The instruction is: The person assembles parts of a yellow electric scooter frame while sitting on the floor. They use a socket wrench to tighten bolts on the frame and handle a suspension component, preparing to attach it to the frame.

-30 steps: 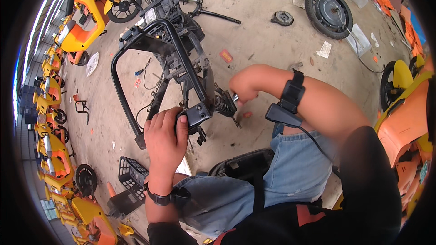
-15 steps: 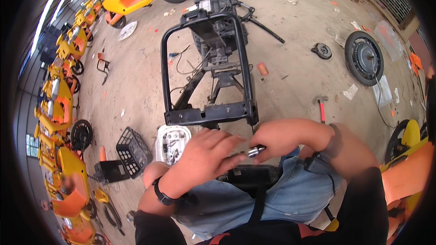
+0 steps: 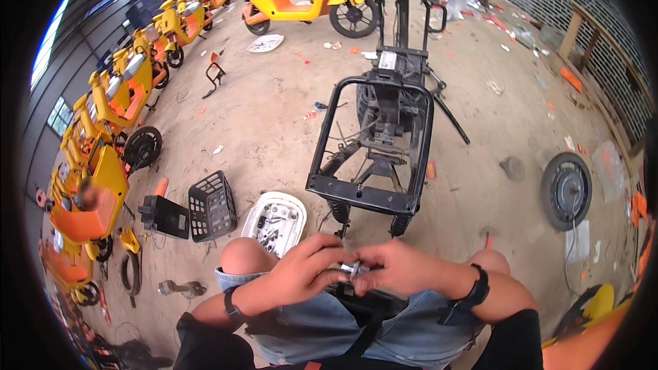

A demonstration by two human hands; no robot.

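L hand (image 3: 307, 271) & R hand (image 3: 394, 267) now meeting on metal piece (image 3: 352, 268)

Approx. 1 s ago L hand on the black frame (image 3: 364, 194), R hand down by its shock (image 3: 401, 224); now neither hand is touching either one. Both are working close together over the denim shorts (image 3: 425, 325), in front of the frame's rear bar & well apart from it. L hand, spread & not holding anything half a sec ago, is now closing in on the piece from its side.

Grip, L: thumb & fingers pinching one side of the piece. Grip, R: fingertips pinching the other side, partly covering it. The piece is sitting betw. the two hands, shiny & short; exact type can't be told at this res. So attn. is apparently shifting from the frame to the piece itself, w/ both hands handling it instead of R alone.

Around: white tray (image 3: 279, 198) w/ loose metal bits is lying on the floor just beyond L knee, black crate (image 3: 212, 207) standing left of it. Wheel (image 3: 567, 192) is lying well off to the right; red-handled tool (image 3: 488, 240) is showing only partly beyond R knee.
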